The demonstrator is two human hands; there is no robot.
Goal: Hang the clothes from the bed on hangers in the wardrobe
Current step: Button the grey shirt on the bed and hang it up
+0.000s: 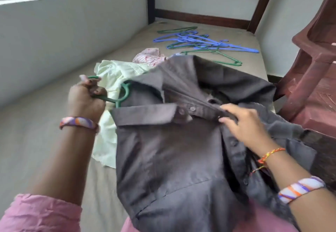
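Dark grey button-front collared shirt [172, 151]: nearest, draped over a green plastic hanger [123, 93]. Right hand [243, 124]: fingers [227, 119] curled, pinching the placket below the collar. Left hand [85, 99]: fingers closed round the hanger's hook, left of the collar. Pale green garment [109, 79] and pink striped garment [149, 57]: on the beige-sheeted bed [45, 131], behind. Loose blue and green plastic hangers [201, 42]: farthest, near the dark wooden headboard [200, 17].
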